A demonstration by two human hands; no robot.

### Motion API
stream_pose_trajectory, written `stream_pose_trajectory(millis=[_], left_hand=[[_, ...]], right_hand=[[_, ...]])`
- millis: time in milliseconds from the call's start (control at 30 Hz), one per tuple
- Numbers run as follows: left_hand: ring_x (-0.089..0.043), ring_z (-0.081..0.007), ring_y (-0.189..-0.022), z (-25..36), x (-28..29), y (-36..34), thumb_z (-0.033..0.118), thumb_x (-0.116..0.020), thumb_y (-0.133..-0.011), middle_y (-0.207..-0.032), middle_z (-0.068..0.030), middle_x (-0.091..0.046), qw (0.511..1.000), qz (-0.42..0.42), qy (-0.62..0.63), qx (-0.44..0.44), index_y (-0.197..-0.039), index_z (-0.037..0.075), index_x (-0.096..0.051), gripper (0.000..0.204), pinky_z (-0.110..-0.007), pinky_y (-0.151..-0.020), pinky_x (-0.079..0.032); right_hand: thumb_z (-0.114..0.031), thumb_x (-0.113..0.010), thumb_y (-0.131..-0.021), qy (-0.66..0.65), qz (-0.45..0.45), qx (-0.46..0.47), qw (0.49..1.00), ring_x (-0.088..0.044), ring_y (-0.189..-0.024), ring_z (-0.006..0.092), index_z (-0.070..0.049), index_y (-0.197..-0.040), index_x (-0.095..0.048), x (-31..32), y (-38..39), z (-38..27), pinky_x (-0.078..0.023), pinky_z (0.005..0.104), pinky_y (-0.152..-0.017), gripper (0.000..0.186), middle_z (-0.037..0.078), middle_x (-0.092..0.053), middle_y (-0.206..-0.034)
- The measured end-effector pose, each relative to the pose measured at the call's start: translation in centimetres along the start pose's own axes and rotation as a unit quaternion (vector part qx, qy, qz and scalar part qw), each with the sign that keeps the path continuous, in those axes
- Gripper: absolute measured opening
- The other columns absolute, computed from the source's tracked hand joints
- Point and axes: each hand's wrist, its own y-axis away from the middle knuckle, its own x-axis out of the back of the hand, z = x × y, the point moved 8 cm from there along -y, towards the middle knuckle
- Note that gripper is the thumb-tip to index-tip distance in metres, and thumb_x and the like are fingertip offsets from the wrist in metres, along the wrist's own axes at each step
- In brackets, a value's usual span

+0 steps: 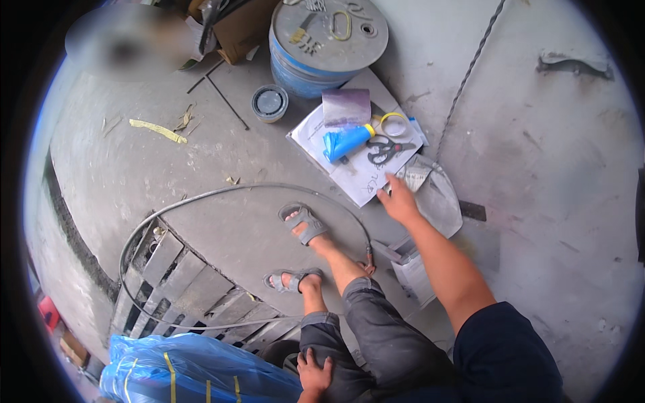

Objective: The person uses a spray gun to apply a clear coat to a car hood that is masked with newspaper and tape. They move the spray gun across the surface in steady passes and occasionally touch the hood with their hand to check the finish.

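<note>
My right hand (401,201) reaches forward over the near right edge of a white paper-covered board (359,185). Its thumb and forefinger are apart, and I see nothing held in them. Just beyond the fingertips lie dark-handled scissors (384,152). A tape roll with a yellow rim (395,125), a blue tube with a yellow cap (349,142) and a purplish sheet (347,107) are grouped farther back on the papers. My left hand (314,371) rests on my left leg in dark trousers, fingers spread and holding nothing.
A blue drum (295,70) stands behind the board, with a small lidded can (270,103) beside it. A hose (222,188) loops around my sandalled feet. Left are metal slats (181,275) and a blue plastic-wrapped object (195,369). A twisted cable (463,80) runs down at right.
</note>
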Motion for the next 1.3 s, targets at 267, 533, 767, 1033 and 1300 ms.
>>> stream_pose_trajectory(millis=[267, 533, 767, 1033, 1300], left_hand=[[-0.044, -0.0454, -0.128, -1.8, 3.5, -0.7, 0.037, -0.063, -0.088, -0.143, -0.0288, -0.041, 0.992, 0.086, -0.064, -0.063, -0.135, 0.003, -0.051, 0.060, -0.048, -0.109, -0.036], [-0.046, -0.0480, -0.127, 0.6, 7.6, -2.2, 0.030, -0.065, -0.087, -0.140, -0.0317, -0.044, 0.980, 0.100, -0.107, -0.134, -0.130, -0.001, -0.056, 0.054, -0.049, -0.109, -0.037], [-0.045, -0.0443, -0.129, -0.9, 7.9, -3.2, 0.036, -0.065, -0.087, -0.144, -0.0262, -0.043, 0.982, 0.104, -0.113, -0.112, -0.135, 0.009, -0.056, 0.056, -0.048, -0.108, -0.038], [-0.044, -0.0434, -0.130, -2.6, 7.2, -2.3, 0.037, -0.063, -0.087, -0.144, -0.0255, -0.044, 0.983, 0.136, -0.071, -0.101, -0.134, 0.010, -0.057, 0.054, -0.047, -0.110, -0.037], [-0.043, -0.0414, -0.132, -3.0, 4.5, -0.8, 0.040, -0.059, -0.089, -0.145, -0.0242, -0.043, 0.989, 0.126, -0.036, -0.067, -0.135, 0.011, -0.056, 0.054, -0.046, -0.111, -0.037]], right_hand=[[-0.026, -0.065, -0.091, -0.190, -0.302, -0.372, 0.857, -0.061, -0.118, 0.0320, -0.004, -0.138, -0.049, -25.5, 14.6, 16.5, -0.051, 0.0404, -0.096, 0.054, 0.020, -0.062, -0.128], [-0.026, -0.060, -0.089, -0.031, -0.129, -0.330, 0.934, -0.041, -0.136, 0.0386, -0.011, -0.148, -0.035, -31.9, 5.5, 19.4, -0.039, 0.0451, -0.113, 0.066, 0.021, -0.038, -0.151], [-0.042, -0.065, -0.087, 0.087, -0.162, -0.313, 0.932, -0.052, -0.122, 0.0370, -0.014, -0.120, -0.058, -34.1, 2.9, 21.6, -0.040, 0.0469, -0.105, 0.044, 0.018, -0.061, -0.126], [-0.029, -0.057, -0.097, -0.046, -0.127, -0.143, 0.980, -0.057, -0.107, 0.0463, -0.006, -0.116, -0.053, -33.6, 4.2, 20.4, -0.047, 0.0505, -0.091, 0.031, 0.026, -0.059, -0.119], [-0.030, -0.049, -0.101, -0.021, -0.101, 0.040, 0.994, -0.054, -0.111, 0.0466, 0.002, -0.123, -0.053, -16.5, 16.2, 10.4, -0.045, 0.0501, -0.093, 0.039, 0.027, -0.056, -0.118]])
